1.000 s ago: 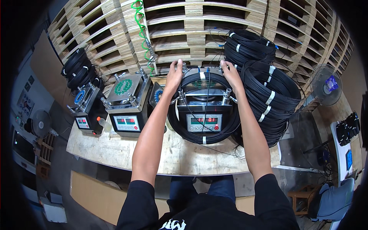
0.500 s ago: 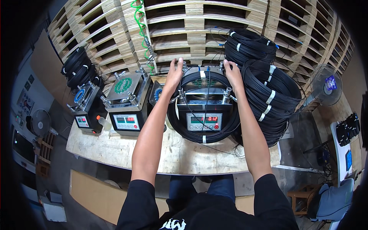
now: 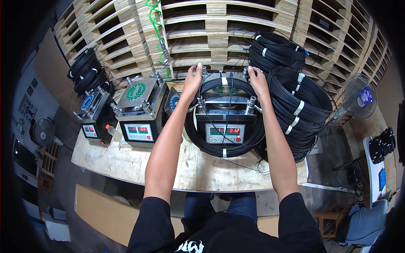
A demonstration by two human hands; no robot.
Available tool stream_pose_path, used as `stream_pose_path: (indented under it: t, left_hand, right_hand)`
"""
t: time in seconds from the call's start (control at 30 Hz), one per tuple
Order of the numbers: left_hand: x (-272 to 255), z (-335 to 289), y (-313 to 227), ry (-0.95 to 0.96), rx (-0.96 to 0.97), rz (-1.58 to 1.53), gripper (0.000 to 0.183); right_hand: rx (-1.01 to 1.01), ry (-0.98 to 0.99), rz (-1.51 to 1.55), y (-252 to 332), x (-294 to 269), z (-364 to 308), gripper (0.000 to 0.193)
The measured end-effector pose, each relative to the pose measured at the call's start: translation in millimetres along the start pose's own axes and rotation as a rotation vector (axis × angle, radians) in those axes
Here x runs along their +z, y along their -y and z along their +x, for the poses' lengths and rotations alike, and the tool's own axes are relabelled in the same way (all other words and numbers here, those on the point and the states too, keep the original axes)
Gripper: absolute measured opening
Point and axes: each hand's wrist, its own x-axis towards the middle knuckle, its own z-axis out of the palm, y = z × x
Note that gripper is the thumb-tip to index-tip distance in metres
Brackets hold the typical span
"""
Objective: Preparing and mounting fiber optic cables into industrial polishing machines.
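Note:
A black polishing machine (image 3: 202,117) with a lit red digital display (image 3: 225,133) stands in front of me. A coil of black cable (image 3: 196,141), bound with white ties, hangs around its front and top. My left hand (image 3: 193,82) is closed at the rear-left clamp (image 3: 204,71), thumb uppermost. At the rear-right clamp (image 3: 245,72), my right hand (image 3: 257,82) is closed in the same way. The clamp levers are hidden by my fingers. Two more metal clamps (image 3: 252,100) stand at the machine's front corners. Green connectors (image 3: 225,90) show faintly through the coil.
To the left, a second machine (image 3: 139,114) bears a ring of green connectors, and a smaller one (image 3: 90,114) has a blue ring. A bottle with an orange cap (image 3: 113,132) stands between them. Stacked black cable coils (image 3: 297,105) crowd the right. Wooden pallets (image 3: 219,31) rise behind the table (image 3: 202,175).
Both hands stay at the rear clamps with only slight finger movement. The view has shifted a little.

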Motion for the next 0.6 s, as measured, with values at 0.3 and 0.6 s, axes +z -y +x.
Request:
stream_pose_path:
  t: [0.3, 0.6]
  left_hand:
    - [1, 3, 1, 0.045, -0.002, 0.000, 0.089]
    - [2, 4, 2, 0.001, -0.009, 0.068, 0.089]
  right_hand:
    - [-0.019, -0.060, -0.181, 4, -3, -5, 0.061]
    - [-0.018, 0.004, -0.057, -8, -2, 7, 0.049]
